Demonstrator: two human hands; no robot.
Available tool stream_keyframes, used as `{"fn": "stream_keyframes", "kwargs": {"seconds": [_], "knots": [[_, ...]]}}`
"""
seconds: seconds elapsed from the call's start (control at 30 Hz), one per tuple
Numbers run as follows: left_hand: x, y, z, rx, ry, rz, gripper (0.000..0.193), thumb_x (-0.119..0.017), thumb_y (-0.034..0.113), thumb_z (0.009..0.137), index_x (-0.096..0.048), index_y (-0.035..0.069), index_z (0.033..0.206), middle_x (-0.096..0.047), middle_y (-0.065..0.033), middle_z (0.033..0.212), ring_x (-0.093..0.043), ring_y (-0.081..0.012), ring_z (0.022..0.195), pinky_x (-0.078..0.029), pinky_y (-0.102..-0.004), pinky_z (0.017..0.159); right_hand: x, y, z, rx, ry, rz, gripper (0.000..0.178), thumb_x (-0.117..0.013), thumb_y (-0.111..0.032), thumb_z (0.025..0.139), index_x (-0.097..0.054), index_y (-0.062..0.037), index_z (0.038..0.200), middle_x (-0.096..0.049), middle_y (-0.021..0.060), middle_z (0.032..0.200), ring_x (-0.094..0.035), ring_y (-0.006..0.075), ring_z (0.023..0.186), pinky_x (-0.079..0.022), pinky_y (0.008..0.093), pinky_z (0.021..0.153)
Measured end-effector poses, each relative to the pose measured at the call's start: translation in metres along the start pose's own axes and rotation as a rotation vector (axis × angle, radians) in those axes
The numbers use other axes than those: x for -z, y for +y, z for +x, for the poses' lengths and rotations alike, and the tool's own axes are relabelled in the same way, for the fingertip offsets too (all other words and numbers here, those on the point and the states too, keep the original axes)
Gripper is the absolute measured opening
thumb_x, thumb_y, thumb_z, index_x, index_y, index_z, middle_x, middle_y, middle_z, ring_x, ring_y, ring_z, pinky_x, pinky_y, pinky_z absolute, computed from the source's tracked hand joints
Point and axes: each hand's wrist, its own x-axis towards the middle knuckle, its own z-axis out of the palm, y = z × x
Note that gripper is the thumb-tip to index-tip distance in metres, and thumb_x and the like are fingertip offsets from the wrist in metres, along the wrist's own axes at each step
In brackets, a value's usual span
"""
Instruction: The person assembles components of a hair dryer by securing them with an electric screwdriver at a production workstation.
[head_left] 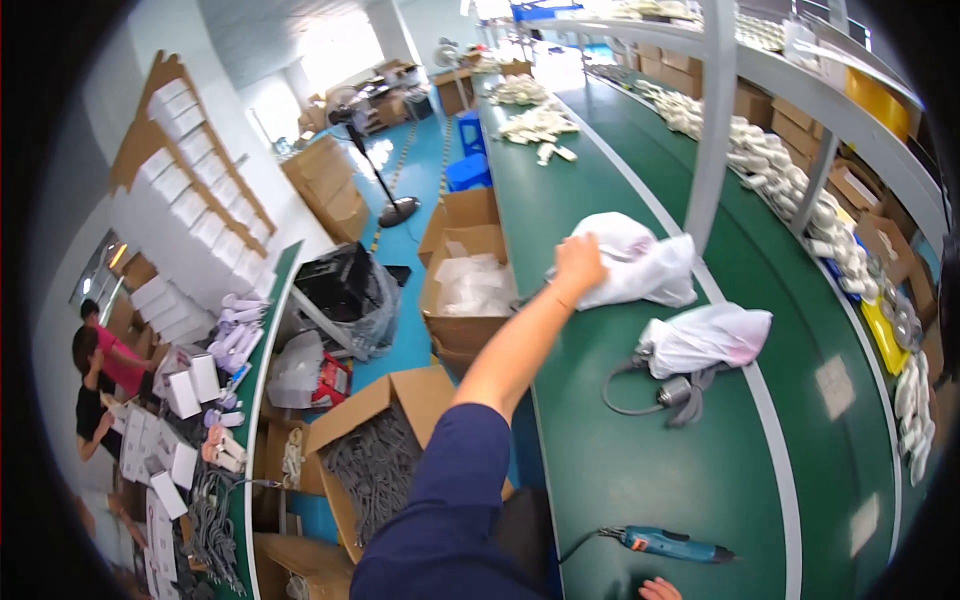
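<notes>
My left hand (580, 265) reaches far out over the green work surface and is closed on the near left side of a white bag (635, 262). What the bag holds is hidden. Just nearer lies a second white bag (710, 338), with a pinkish thing faintly showing through. A grey cord with a plug (675, 392) trails from it. At the bottom edge only the fingers of my right hand (660, 589) show; they look loosely stretched, with nothing visible in them. Close above them lies a teal electric screwdriver (672, 544), its cable running left.
A box of grey cords (375, 470) and a box with clear plastic bags (470, 285) stand left of the green conveyor belt (650, 470). A white post (711, 130) rises beyond the bags. Pale parts (540, 122) lie farther along. People work at a left table.
</notes>
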Motion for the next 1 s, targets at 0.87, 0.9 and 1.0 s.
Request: {"fn": "stream_keyframes", "kwargs": {"seconds": [0.87, 0.9, 1.0], "knots": [[0.023, -0.058, -0.045, 0.072, -0.216, -1.04, 0.062, -0.078, 0.029, 0.073, -0.055, -0.002, 0.121, -0.063, -0.013, 0.113, -0.061, -0.0207, 0.099, -0.047, -0.0318, 0.086, -0.038, 0.027, -0.003, 0.005, 0.044, -0.318, 0.035, -0.065, -0.008, 0.077, -0.055, -0.0018, 0.11, -0.046, 0.0186, 0.12, -0.041, 0.0422, 0.119, -0.036, 0.0497, 0.1], [0.024, -0.054, -0.05, 0.058, -0.249, -0.996, 0.062, -0.075, 0.034, 0.075, -0.054, 0.0, 0.123, -0.063, -0.0121, 0.113, -0.062, -0.0202, 0.098, -0.048, -0.0323, 0.086, -0.039, 0.025, -0.002, 0.001, 0.055, -0.314, 0.035, -0.065, -0.007, 0.077, -0.055, -0.0016, 0.11, -0.046, 0.0184, 0.12, -0.041, 0.042, 0.119, -0.036, 0.0496, 0.1], [0.044, -0.048, -0.06, 0.244, -0.562, -1.265, 0.06, -0.069, 0.037, 0.079, -0.054, 0.0, 0.124, -0.064, -0.0112, 0.111, -0.063, -0.0204, 0.097, -0.049, -0.0331, 0.085, -0.04, 0.024, 0.0, 0.009, 0.078, -0.3, 0.036, -0.065, -0.007, 0.077, -0.054, -0.0016, 0.111, -0.046, 0.0179, 0.119, -0.041, 0.0412, 0.119, -0.037, 0.0488, 0.1]]}}
